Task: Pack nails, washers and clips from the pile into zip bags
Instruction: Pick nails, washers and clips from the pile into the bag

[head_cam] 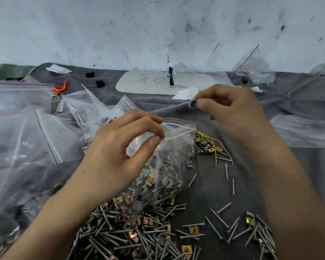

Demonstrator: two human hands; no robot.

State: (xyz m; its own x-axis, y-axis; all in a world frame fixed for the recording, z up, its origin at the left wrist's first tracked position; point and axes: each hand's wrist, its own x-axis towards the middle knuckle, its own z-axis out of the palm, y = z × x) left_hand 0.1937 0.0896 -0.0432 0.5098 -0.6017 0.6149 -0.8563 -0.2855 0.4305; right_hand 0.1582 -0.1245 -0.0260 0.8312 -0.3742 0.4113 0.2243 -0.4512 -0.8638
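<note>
Filled bags (26, 128) lie heaped at far left on the cloth-covered table (298, 102). Next, the left hand (120, 152) holds up a zip bag (169, 156), its grip a thumb-and-forefinger pinch on one lip of the mouth. The bag hangs over the pile (139, 233) of nails, washers and clips at the near edge. The mouth's red-lined seal runs left to right, away from those fingers. Up and to the right of the mouth, not touching it, the right hand (233, 113) has its grip pressed on a small dark washer (192, 104), thumb against fingertips. The drop therefore looks to run down and leftward. That hand is blurred. I cannot tell whether it holds one washer or several, nor how wide the mouth gapes.
</note>
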